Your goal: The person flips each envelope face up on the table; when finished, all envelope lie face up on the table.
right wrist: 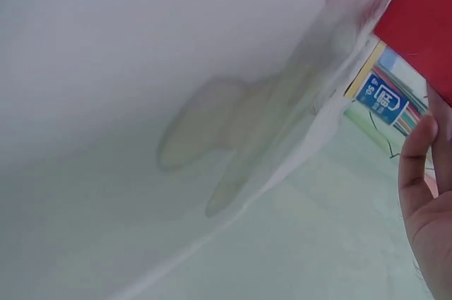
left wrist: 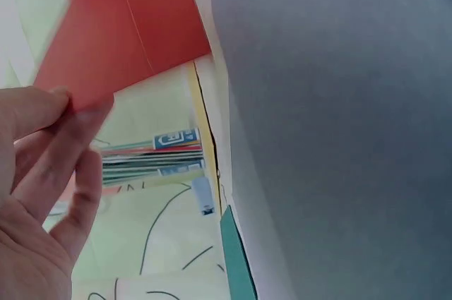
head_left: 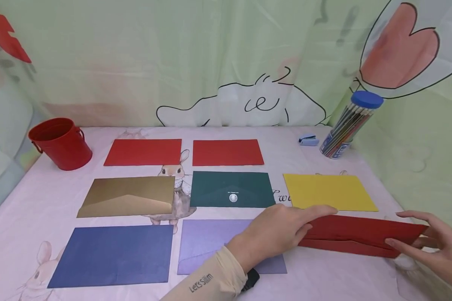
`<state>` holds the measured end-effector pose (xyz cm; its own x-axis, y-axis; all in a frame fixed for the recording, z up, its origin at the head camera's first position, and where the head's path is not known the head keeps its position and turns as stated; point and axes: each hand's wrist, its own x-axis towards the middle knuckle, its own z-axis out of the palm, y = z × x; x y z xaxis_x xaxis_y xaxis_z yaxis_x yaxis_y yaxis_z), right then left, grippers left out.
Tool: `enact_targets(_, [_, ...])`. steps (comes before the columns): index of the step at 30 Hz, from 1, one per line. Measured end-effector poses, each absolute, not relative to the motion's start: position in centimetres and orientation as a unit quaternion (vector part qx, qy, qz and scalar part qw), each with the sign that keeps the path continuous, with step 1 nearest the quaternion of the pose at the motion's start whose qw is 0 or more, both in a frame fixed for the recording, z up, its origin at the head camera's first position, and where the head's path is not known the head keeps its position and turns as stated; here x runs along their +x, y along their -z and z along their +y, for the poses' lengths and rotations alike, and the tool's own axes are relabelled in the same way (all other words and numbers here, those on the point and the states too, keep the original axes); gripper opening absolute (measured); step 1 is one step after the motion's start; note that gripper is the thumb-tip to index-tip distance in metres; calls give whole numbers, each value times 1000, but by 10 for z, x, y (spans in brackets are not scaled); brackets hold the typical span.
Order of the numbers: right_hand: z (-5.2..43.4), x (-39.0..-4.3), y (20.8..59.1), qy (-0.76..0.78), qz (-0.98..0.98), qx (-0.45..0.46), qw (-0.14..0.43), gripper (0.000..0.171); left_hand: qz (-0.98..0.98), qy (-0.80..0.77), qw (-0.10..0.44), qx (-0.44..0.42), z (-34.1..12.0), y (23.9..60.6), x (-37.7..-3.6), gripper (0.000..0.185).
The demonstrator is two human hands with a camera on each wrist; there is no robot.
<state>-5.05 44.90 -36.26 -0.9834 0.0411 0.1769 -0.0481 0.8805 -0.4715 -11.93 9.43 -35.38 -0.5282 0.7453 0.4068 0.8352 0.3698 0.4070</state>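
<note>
Red envelope: the dark red envelope (head_left: 361,236) is held near the front right of the table (head_left: 37,209), just in front of the yellow envelope (head_left: 329,192), long side running left to right; its left end looks to rest on the tablecloth.
Left hand: the left hand (head_left: 278,230) pinches the envelope's left end, thumb under and fingers laid over the top edge; in the left wrist view its fingers (left wrist: 49,138) close on the red corner (left wrist: 120,32).
Right hand: the right hand (head_left: 433,242) grips the envelope's right end, fingers curled round it from both sides; the right wrist view shows a thumb (right wrist: 417,166) beside the red edge (right wrist: 424,25).
Sleeve: a beige sleeve (head_left: 211,282) printed with "Lets Slim" covers the left forearm.
Other envelopes: two red ones (head_left: 143,152) (head_left: 227,152) at the back, a gold one (head_left: 128,196) and a dark green one (head_left: 231,189) in the middle row, a blue one (head_left: 113,256) and a lilac one (head_left: 207,244) in front; the left forearm crosses the lilac one.
Bucket: a red bucket (head_left: 62,144) stands at the back left.
Pencil tube: a clear tube of pencils with a blue lid (head_left: 348,125) stands tilted at the back right, a small blue stapler (head_left: 309,140) near it.
</note>
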Motion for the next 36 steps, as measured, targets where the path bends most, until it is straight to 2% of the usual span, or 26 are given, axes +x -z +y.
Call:
enact_targets(5, [450, -52, 367, -266, -958, 16, 109, 85, -824, 310, 53, -471, 95, 356, -120, 49])
enact_targets(8, [450, -52, 367, -273, -957, 17, 95, 90, -826, 323, 38, -460, 95, 357, -121, 47])
enact_targets(13, [446, -51, 366, -294, -952, 6, 80, 98, -837, 342, -11, -428, 96, 359, -122, 52])
enact_targets(16, [445, -51, 367, -311, -946, 17, 85, 97, -841, 361, -49, -400, 97, 359, -122, 55])
enact_targets(19, [446, -51, 368, -319, -944, 36, 79, 85, -842, 379, -84, -375, 97, 358, -121, 57])
enact_targets(24, [450, -52, 369, -296, -954, 36, 34, 71, -848, 380, -111, -353, 98, 359, -121, 63])
enact_targets(27, [449, -56, 367, -281, -960, 20, 5, 69, -855, 363, -106, -354, 98, 362, -122, 62])
enact_targets(34, [444, -68, 359, -246, -963, -14, -107, 69, -890, 278, -98, -349, 100, 366, -122, 51])
enact_targets(36, [444, -69, 359, -242, -963, -13, -120, 69, -899, 251, -95, -345, 101, 367, -120, 50])
